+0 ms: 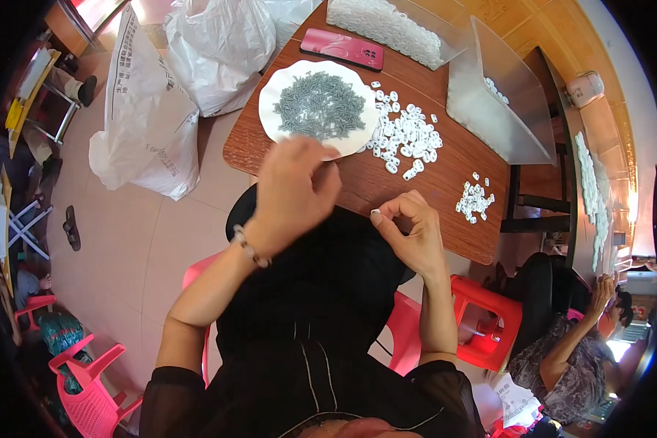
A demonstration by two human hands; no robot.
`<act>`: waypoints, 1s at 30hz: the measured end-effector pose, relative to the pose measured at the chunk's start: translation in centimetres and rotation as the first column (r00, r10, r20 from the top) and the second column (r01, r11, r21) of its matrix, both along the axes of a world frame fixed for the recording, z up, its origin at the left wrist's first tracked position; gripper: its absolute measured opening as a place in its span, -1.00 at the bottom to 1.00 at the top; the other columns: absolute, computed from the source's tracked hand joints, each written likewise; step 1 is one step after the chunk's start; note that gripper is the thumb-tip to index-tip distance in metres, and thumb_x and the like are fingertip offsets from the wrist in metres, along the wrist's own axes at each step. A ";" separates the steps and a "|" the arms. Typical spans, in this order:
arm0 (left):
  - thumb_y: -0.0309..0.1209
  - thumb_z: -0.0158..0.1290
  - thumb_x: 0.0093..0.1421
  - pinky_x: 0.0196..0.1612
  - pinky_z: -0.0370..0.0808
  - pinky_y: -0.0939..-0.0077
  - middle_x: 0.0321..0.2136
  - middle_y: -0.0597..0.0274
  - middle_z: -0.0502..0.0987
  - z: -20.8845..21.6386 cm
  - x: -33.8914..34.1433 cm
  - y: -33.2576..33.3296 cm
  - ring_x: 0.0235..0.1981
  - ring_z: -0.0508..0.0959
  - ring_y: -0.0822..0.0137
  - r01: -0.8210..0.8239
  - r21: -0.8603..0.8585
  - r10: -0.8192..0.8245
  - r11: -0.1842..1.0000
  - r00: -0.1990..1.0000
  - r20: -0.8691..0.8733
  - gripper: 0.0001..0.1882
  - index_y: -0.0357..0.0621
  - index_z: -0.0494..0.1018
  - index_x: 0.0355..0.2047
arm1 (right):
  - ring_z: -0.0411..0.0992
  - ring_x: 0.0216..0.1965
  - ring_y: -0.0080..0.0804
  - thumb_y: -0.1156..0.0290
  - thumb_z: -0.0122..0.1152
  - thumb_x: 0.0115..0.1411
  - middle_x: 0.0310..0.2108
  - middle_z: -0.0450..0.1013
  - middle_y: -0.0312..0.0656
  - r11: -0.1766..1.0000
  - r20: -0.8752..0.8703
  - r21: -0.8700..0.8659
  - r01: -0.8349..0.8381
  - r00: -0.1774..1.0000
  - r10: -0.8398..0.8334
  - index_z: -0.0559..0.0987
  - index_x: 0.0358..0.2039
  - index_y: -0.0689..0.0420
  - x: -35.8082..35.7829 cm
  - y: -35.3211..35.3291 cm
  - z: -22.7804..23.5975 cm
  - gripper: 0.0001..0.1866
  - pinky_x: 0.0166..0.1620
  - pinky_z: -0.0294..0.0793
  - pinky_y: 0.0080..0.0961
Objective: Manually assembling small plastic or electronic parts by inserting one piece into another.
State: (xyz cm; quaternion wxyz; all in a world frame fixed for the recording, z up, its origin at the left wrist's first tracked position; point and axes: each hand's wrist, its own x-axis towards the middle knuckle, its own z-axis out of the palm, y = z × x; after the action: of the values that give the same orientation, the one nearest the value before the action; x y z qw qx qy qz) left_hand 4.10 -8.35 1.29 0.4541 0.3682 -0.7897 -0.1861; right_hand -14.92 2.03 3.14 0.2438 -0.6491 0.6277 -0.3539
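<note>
My left hand (298, 186) is smeared by motion at the near rim of a white wavy-edged plate (268, 109), and I cannot tell whether it holds anything. On that plate lies a heap of small grey screws (321, 102). Over the table's front edge, my right hand (416, 232) pinches a small white plastic piece (376, 212) between thumb and forefinger. Loose white plastic pieces with holes (409, 135) are spread right of the plate. A smaller pile of white pieces (475, 201) lies near the right end of the brown table (445, 237).
A pink phone (342, 50) lies behind the plate. Two clear bins, one at the back (387, 33) and one at the right (482, 120), hold white pieces. White sacks (150, 124) stand left of the table. A red stool (489, 314) and another person (569, 365) are at right.
</note>
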 end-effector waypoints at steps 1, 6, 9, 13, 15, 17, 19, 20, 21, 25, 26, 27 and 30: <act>-0.45 0.13 -0.03 -0.25 0.40 0.24 -0.43 0.13 0.47 0.5 0.2 -1.1 -0.35 0.45 0.08 -0.076 -0.011 0.077 0.997 0.993 0.089 -0.83 -0.14 0.53 -0.37 | 0.30 -0.45 -0.44 0.46 0.31 0.02 -0.58 0.41 -0.28 1.000 0.010 0.004 0.029 1.000 -0.029 0.56 -0.52 0.19 -0.3 0.2 -0.1 -0.89 -0.35 0.28 -0.52; -0.34 0.19 -0.05 -0.24 0.43 0.19 -0.38 0.00 0.50 1.5 2.3 -6.3 -0.28 0.48 0.03 -0.240 0.015 0.196 0.971 0.825 0.529 -0.80 -0.17 0.56 -0.42 | 0.30 -0.44 -0.46 0.49 0.30 0.03 -0.58 0.40 -0.28 0.998 0.023 -0.008 0.062 0.998 -0.062 0.54 -0.52 0.20 0.1 0.3 -0.1 -0.90 -0.32 0.28 -0.53; -0.32 0.20 -0.05 -0.25 0.45 0.18 -0.39 -0.01 0.51 1.3 2.6 -7.1 -0.27 0.50 0.01 -0.224 0.019 0.164 0.974 0.767 0.620 -0.82 -0.16 0.58 -0.47 | 0.31 -0.44 -0.46 0.49 0.30 0.03 -0.58 0.41 -0.28 0.998 0.023 -0.013 0.058 0.998 -0.058 0.54 -0.52 0.20 0.4 0.4 -0.4 -0.90 -0.32 0.28 -0.53; -0.35 0.18 -0.04 -0.26 0.45 0.18 -0.41 0.02 0.52 0.4 2.2 -8.0 -0.28 0.50 0.02 -0.178 0.006 0.129 0.984 0.734 0.666 -0.87 -0.14 0.59 -0.51 | 0.32 -0.44 -0.46 0.48 0.31 0.03 -0.57 0.42 -0.28 0.998 0.025 -0.012 0.067 0.998 -0.066 0.55 -0.51 0.20 -0.1 0.5 -0.6 -0.90 -0.32 0.28 -0.54; -0.36 0.18 -0.03 -0.26 0.45 0.18 -0.43 0.03 0.52 -0.1 1.9 -8.2 -0.28 0.50 0.03 -0.175 0.002 0.131 0.985 0.741 0.659 -0.87 -0.14 0.58 -0.51 | 0.32 -0.44 -0.46 0.47 0.31 0.03 -0.57 0.43 -0.28 0.997 0.026 -0.017 0.070 0.997 -0.070 0.56 -0.51 0.20 -0.2 0.4 -0.7 -0.90 -0.32 0.29 -0.54; -0.37 0.17 -0.02 -0.26 0.45 0.18 -0.44 0.04 0.52 -0.4 1.6 -8.3 -0.29 0.50 0.04 -0.168 0.000 0.127 0.986 0.748 0.652 -0.88 -0.15 0.57 -0.52 | 0.32 -0.44 -0.48 0.47 0.32 0.03 -0.57 0.43 -0.28 0.997 0.041 -0.020 0.077 0.996 -0.077 0.56 -0.49 0.20 -0.4 0.4 -0.9 -0.90 -0.32 0.29 -0.55; -0.37 0.16 0.00 -0.26 0.45 0.18 -0.45 0.04 0.52 -0.6 1.7 -8.4 -0.31 0.51 0.04 -0.153 0.003 0.118 0.988 0.774 0.622 -0.88 -0.15 0.57 -0.51 | 0.32 -0.44 -0.49 0.47 0.32 0.03 -0.57 0.43 -0.28 0.997 0.046 -0.018 0.081 0.996 -0.080 0.57 -0.49 0.20 -0.4 0.3 -1.2 -0.90 -0.33 0.29 -0.56; -0.37 0.16 0.00 -0.26 0.45 0.18 -0.45 0.04 0.52 -0.8 1.8 -8.4 -0.31 0.51 0.04 -0.155 0.002 0.120 0.988 0.773 0.623 -0.88 -0.15 0.57 -0.51 | 0.32 -0.45 -0.49 0.47 0.32 0.03 -0.57 0.43 -0.28 0.996 0.050 -0.017 0.083 0.995 -0.082 0.57 -0.49 0.20 -0.4 0.3 -1.3 -0.90 -0.33 0.29 -0.56; -0.36 0.16 0.00 -0.26 0.44 0.18 -0.45 0.05 0.52 -1.0 1.8 -8.4 -0.32 0.51 0.03 -0.151 0.015 0.112 0.988 0.794 0.598 -0.87 -0.15 0.57 -0.52 | 0.32 -0.45 -0.49 0.47 0.32 0.03 -0.57 0.43 -0.28 0.997 0.051 -0.017 0.081 0.995 -0.080 0.57 -0.49 0.20 -0.4 0.3 -1.4 -0.90 -0.33 0.29 -0.56; -0.32 0.19 0.01 -0.27 0.44 0.18 -0.43 0.05 0.51 -0.7 1.5 -8.4 -0.33 0.51 0.03 -0.156 0.080 0.083 0.985 0.817 0.571 -0.84 -0.15 0.56 -0.51 | 0.31 -0.45 -0.50 0.47 0.32 0.03 -0.56 0.44 -0.29 0.997 0.050 -0.013 0.077 0.996 -0.076 0.58 -0.48 0.19 -0.5 0.2 -1.8 -0.90 -0.34 0.29 -0.57; -0.32 0.19 0.01 -0.27 0.44 0.18 -0.43 0.05 0.51 -0.6 1.3 -8.2 -0.33 0.51 0.03 -0.156 0.081 0.083 0.984 0.817 0.571 -0.84 -0.15 0.56 -0.51 | 0.31 -0.45 -0.50 0.47 0.33 0.03 -0.56 0.44 -0.29 0.997 0.048 -0.010 0.075 0.996 -0.074 0.58 -0.48 0.19 -0.6 0.2 -1.9 -0.90 -0.34 0.30 -0.57; -0.30 0.20 0.01 -0.27 0.44 0.18 -0.43 0.06 0.51 -0.3 1.0 -8.1 -0.33 0.52 0.03 -0.172 0.103 0.084 0.980 0.820 0.566 -0.83 -0.14 0.56 -0.51 | 0.31 -0.45 -0.50 0.47 0.33 0.03 -0.56 0.44 -0.29 0.997 0.048 -0.010 0.075 0.996 -0.074 0.58 -0.48 0.19 -0.6 0.2 -2.0 -0.90 -0.34 0.30 -0.57; -0.28 0.20 0.01 -0.28 0.45 0.18 -0.43 0.06 0.51 -0.5 0.9 -8.3 -0.33 0.53 0.05 -0.188 0.111 0.092 0.976 0.816 0.570 -0.81 -0.14 0.56 -0.50 | 0.31 -0.45 -0.50 0.46 0.33 0.03 -0.56 0.44 -0.29 0.997 0.033 -0.014 0.072 0.997 -0.072 0.58 -0.47 0.19 -0.5 0.1 -2.0 -0.90 -0.34 0.30 -0.57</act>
State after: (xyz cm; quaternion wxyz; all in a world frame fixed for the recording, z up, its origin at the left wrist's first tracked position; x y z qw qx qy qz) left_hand 4.99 -16.64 0.79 0.1830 0.4993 -0.8410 -0.0991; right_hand -15.44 2.18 1.12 0.2360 -0.6221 0.6440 -0.3776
